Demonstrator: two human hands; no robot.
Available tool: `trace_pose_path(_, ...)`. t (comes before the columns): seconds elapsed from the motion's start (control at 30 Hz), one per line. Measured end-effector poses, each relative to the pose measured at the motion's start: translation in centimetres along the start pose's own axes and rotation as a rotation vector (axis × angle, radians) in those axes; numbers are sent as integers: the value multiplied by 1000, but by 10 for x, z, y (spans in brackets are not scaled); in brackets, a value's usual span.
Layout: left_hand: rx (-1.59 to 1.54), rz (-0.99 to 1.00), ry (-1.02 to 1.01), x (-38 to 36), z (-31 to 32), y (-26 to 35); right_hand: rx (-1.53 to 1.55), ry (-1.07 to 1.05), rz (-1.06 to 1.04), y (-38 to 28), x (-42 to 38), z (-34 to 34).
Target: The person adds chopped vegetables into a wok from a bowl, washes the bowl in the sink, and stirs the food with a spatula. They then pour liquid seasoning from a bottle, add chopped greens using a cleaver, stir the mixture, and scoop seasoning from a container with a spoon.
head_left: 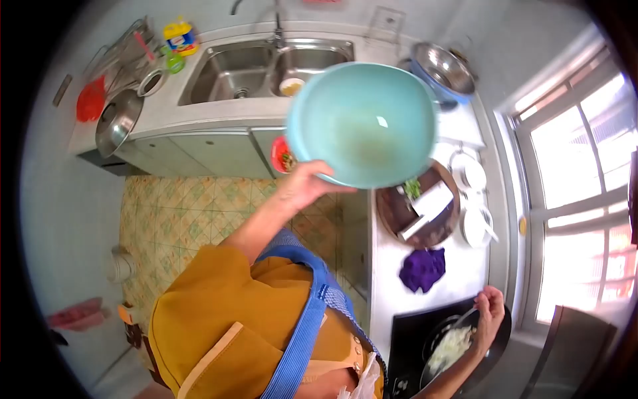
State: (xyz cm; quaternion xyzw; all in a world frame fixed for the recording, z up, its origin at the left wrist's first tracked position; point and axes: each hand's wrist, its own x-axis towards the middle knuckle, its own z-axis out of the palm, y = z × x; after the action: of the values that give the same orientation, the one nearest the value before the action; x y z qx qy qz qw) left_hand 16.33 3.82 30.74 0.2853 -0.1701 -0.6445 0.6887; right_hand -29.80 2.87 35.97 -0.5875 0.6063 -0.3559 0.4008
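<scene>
My left hand (311, 183) grips the near rim of a large pale turquoise bowl (332, 126), held up and tilted so its inside shows. Only a faint yellowish tint shows on the bowl's bottom. Over the far side of a dark wok (500, 342) is my right hand (488, 312), its fingers curled together; what they hold, if anything, is hidden. Pale chopped vegetable (450, 349) lies in the wok, which sits on a black stove (407, 342).
A round chopping board (389, 216) carries a cleaver (432, 203) and chopped greens (413, 189). Beside it lies a purple cloth (423, 270). White bowls (474, 226) stand by the window. Beyond are a double sink (226, 70) and a metal basin (444, 66). A red bowl (278, 153) shows past my wrist.
</scene>
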Motion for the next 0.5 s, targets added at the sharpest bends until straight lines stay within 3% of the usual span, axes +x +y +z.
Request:
trace_pose_path(0.13, 82, 291, 384, 5, -125, 109, 139, -330, -106, -59, 89, 168)
trace_pose_path(0.17, 90, 326, 464, 10, -159, 131, -12, -291, -187, -70, 113, 218)
trace_pose_path(0.2, 82, 347, 476, 15, -186, 153, 177, -404, -169, -96, 130, 275)
trace_pose_path(0.27, 281, 457, 623, 38, -236, 205, 182, -491, -265, -118, 180, 384)
trace_pose_path(0.43, 135, 359, 702, 104, -372, 308, 307, -693, -539, -204, 291, 662)
trace_pose_path(0.47, 79, 294, 678, 112, -387, 322, 329, -675, -502, -218, 311, 710)
trace_pose_path(0.5, 24, 224, 655, 119, -401, 335, 341, -633, -639, -233, 333, 752)
